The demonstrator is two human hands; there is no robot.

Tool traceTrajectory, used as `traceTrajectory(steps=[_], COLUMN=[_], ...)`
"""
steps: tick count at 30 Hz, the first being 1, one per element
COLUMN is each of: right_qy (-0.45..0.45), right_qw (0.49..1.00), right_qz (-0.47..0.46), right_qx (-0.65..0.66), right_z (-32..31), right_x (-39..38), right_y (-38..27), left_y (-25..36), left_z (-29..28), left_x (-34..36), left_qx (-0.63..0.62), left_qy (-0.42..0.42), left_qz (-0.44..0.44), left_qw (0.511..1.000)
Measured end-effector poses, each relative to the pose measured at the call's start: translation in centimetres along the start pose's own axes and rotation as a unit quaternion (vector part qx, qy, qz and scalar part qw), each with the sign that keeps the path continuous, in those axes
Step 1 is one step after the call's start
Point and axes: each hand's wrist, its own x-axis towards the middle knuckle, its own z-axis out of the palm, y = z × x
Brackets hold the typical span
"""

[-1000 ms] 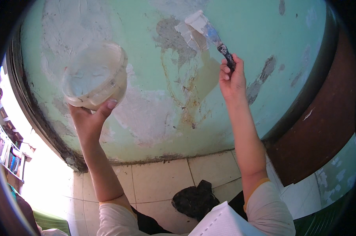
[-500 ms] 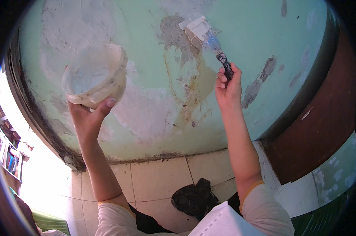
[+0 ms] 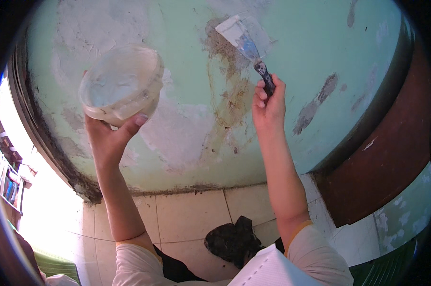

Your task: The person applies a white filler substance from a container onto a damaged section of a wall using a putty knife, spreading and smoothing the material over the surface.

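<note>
The scraper (image 3: 246, 46) was held against or just off the green wall (image 3: 184, 57), well above its lower edge and roughly midway between its left and right edges; contact could not be made out for certain. Its blade, coated with white paste, was angled up and to the left over a bare grey patch (image 3: 223, 47), with a pale smear (image 3: 260, 37) just beside it. The black handle was gripped by the right hand (image 3: 270, 102), thumb on one side and fingers curled round the other, presumably so that the blade's tilt could be governed by the wrist. The right forearm was held up nearly straight, the wrist almost in line with it.

Nearer the wall's left edge, a translucent tub (image 3: 137, 106) was gripped from below by the left hand (image 3: 111, 136), the thumb pressed to its outer side and the fingers largely hidden. It was tilted, probably so that the white paste (image 3: 108, 92) inside could be easily reached by the blade. The left forearm was held up too, the hand spread wide beneath the tub's weight.

Below the wall's lower edge, a black bundle (image 3: 232, 240) was seen on the tiled floor (image 3: 189, 209).
</note>
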Motion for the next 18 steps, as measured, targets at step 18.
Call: traceTrajectory(steps=[18], right_qy=[-0.062], right_qw=[0.997], right_qz=[-0.042], right_qx=[-0.03], right_z=[-0.8], right_x=[0.0], right_y=[-2.2], left_y=[-0.5], left_z=[-0.3], left_x=[0.3], left_qx=[-0.022], left_qy=[-0.02], left_qz=[0.024], left_qw=[0.999])
